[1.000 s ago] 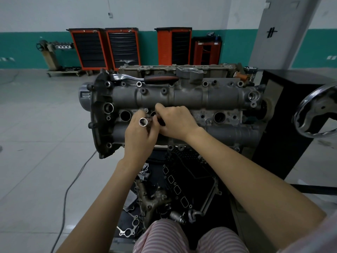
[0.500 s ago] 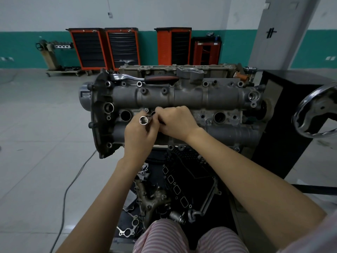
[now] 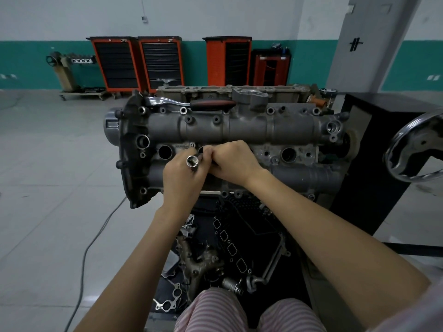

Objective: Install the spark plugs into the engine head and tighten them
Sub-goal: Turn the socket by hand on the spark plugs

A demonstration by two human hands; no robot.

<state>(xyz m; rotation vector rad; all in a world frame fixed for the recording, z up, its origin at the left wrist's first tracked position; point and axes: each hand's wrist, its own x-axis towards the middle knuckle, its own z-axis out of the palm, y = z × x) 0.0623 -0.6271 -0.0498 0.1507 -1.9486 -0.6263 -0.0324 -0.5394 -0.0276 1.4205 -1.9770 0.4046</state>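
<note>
Two hands are meeting over the second plug hole of a grey cast-metal engine head (image 3: 239, 130).

The left hand (image 3: 184, 178) is curling round a shiny metal socket (image 3: 192, 161), its open round end facing up, while the right hand (image 3: 233, 164) is pinching something small just beside it, possibly a spark plug, though fingers are hiding it. Round plug holes (image 3: 165, 151) are lying to either side, dark inside. A ratchet (image 3: 191, 103) with a black-and-red handle is resting along the head's far edge.
</note>
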